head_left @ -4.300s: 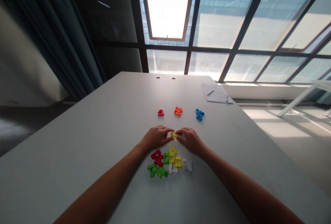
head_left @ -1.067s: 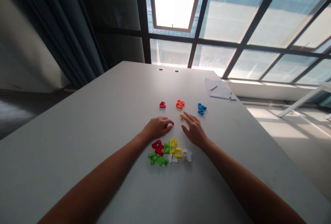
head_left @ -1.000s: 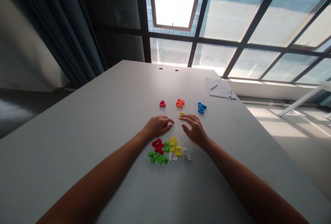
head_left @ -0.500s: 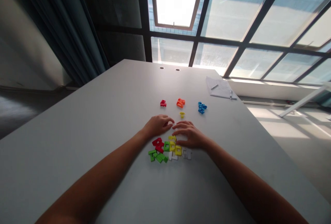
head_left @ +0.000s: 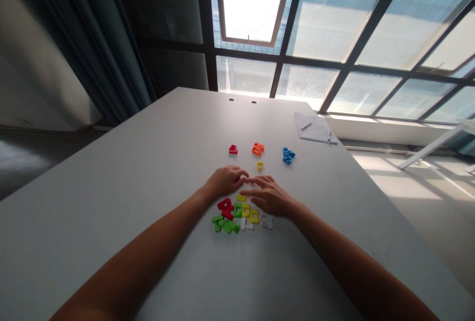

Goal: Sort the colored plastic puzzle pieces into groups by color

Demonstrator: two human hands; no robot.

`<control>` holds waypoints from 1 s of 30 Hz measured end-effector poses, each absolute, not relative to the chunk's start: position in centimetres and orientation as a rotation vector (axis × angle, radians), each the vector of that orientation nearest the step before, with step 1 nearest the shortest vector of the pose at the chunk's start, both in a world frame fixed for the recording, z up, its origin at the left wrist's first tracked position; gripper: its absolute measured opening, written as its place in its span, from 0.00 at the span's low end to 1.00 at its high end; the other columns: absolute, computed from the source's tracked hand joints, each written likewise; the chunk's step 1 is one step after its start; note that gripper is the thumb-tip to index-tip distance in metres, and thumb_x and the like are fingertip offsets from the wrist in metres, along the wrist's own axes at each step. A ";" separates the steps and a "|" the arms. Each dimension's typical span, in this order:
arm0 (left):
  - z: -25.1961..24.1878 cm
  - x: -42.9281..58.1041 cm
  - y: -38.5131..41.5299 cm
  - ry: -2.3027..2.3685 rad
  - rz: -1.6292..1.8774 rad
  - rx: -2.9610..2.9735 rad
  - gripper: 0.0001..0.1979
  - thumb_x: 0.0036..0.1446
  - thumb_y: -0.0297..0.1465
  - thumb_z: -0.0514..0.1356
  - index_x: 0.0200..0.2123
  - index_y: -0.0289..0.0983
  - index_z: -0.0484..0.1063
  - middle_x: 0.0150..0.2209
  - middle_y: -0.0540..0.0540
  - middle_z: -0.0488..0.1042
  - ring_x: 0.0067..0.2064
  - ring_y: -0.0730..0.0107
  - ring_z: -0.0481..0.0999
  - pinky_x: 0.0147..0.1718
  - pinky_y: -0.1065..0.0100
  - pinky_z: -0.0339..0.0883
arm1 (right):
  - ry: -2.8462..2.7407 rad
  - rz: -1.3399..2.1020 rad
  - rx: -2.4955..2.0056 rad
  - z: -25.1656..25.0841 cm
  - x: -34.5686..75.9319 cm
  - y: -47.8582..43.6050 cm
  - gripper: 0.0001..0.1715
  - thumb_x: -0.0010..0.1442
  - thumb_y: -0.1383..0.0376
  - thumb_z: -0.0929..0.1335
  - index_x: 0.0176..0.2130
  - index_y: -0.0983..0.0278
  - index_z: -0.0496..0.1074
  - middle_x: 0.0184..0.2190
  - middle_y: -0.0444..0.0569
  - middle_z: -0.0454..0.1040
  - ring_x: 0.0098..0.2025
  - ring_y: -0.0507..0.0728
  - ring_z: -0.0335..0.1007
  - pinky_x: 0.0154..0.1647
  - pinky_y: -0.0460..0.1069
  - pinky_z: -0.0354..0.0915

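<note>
Both hands open, nothing held: left hand [head_left: 225, 181] rests just far of the pile, right hand [head_left: 270, 199] beside a yellow plastic piece [head_left: 241, 198]. Second yellow plastic piece [head_left: 260, 165] sits farther out, apart from both hands.

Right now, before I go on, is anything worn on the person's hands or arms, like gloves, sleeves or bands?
The left hand and right hand are bare, without gloves. The left forearm and right forearm show no sleeves, watch or bands, and no cables or markings. Small rings would be hard to tell at this size.

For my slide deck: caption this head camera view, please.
Left hand and right hand beside coloured plastic pieces on a grey table.
</note>
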State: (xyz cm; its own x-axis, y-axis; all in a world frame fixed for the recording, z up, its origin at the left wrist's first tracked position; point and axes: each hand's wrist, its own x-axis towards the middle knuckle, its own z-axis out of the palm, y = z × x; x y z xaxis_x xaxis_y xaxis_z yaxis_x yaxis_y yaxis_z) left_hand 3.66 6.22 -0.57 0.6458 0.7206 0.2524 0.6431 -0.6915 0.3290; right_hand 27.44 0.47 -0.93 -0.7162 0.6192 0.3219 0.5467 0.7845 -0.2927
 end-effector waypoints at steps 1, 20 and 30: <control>-0.6 3.7 6.2 1.119 0.540 2.658 0.12 0.66 0.33 0.57 0.46 0.44 0.80 0.42 0.48 0.80 0.43 0.66 0.78 0.42 0.68 0.68 | -2.574 0.247 -0.889 -1.0 27.4 0.5 0.23 0.67 0.66 0.69 0.59 0.47 0.74 0.65 0.49 0.68 0.63 0.62 0.65 0.64 0.63 0.60; -1.0 3.3 6.6 1.026 0.542 2.664 0.19 0.61 0.47 0.64 0.50 0.44 0.75 0.32 0.52 0.77 0.36 0.68 0.75 0.36 0.69 0.63 | -2.050 0.175 -1.103 -3.7 27.8 2.2 0.08 0.65 0.66 0.70 0.44 0.61 0.70 0.39 0.51 0.79 0.43 0.61 0.76 0.50 0.57 0.67; -1.0 3.4 6.5 1.044 0.564 2.675 0.15 0.63 0.42 0.62 0.51 0.45 0.75 0.31 0.52 0.76 0.34 0.70 0.75 0.35 0.70 0.63 | -2.063 0.177 -1.076 -3.6 27.9 2.2 0.06 0.65 0.64 0.71 0.43 0.61 0.72 0.39 0.50 0.79 0.43 0.60 0.76 0.51 0.56 0.67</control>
